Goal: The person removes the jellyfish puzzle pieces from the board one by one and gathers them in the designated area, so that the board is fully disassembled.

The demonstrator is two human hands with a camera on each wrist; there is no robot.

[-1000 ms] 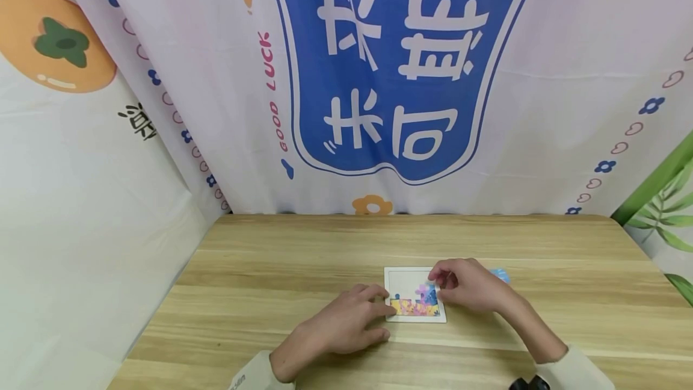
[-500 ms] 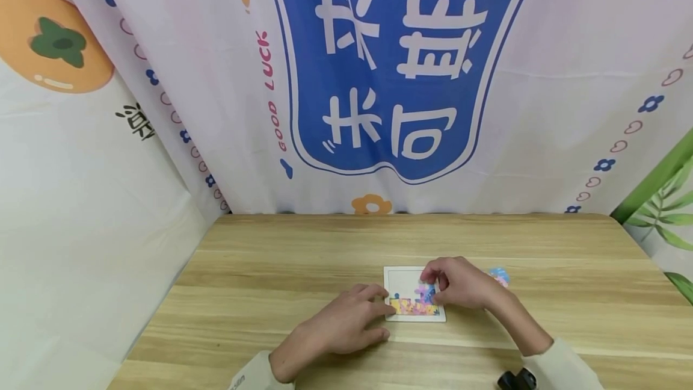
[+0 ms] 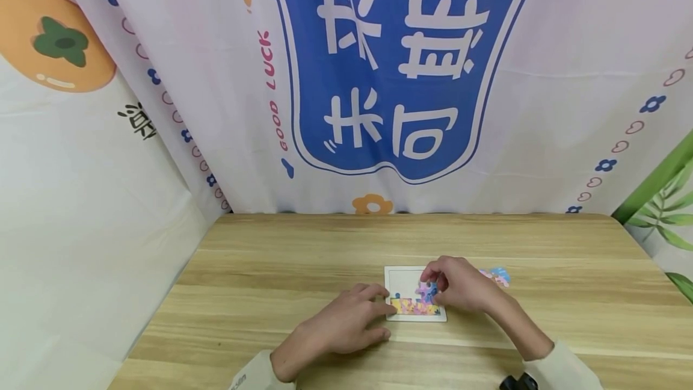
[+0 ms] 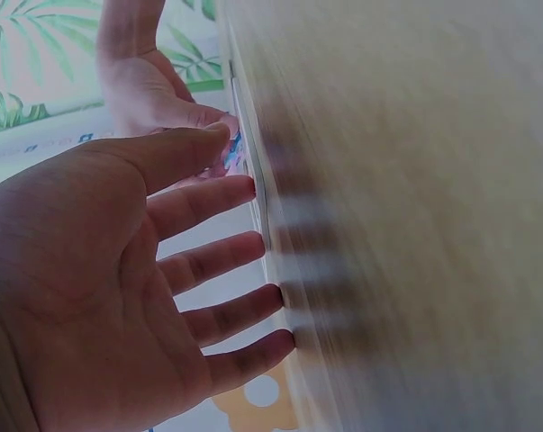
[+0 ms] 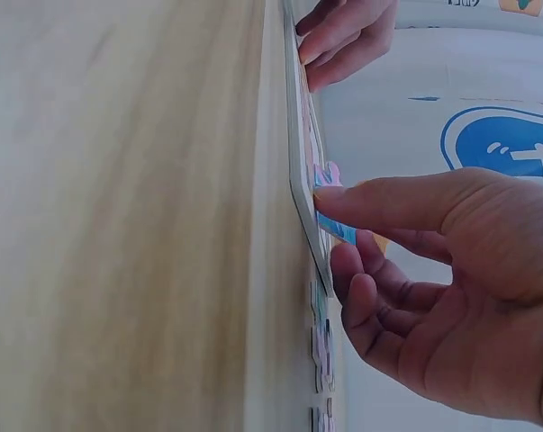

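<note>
A white jigsaw tray point(image 3: 402, 277) lies on the table, with yellow and pink pieces point(image 3: 412, 307) along its near side. Blue and pink pieces show at its right side. My left hand point(image 3: 346, 321) rests its fingertips at the tray's left edge, fingers spread and nearly straight, also seen in the left wrist view. Over the tray's right side, my right hand point(image 3: 464, 283) pinches a blue and pink jigsaw piece point(image 5: 332, 225) between thumb and fingers. In the right wrist view this piece stands tilted above the tray; fingers partly cover it.
Loose jigsaw pieces point(image 3: 500, 275) lie on the wooden table point(image 3: 292, 245) to the right of the tray, partly behind my right hand. A small black object point(image 3: 518, 383) is beside my right sleeve. Printed curtains point(image 3: 541, 137) hang behind the table.
My right hand has shifted slightly left over the tray with the jigsaw piece, uncovering more loose pieces behind it. The left hand has stayed in place.
</note>
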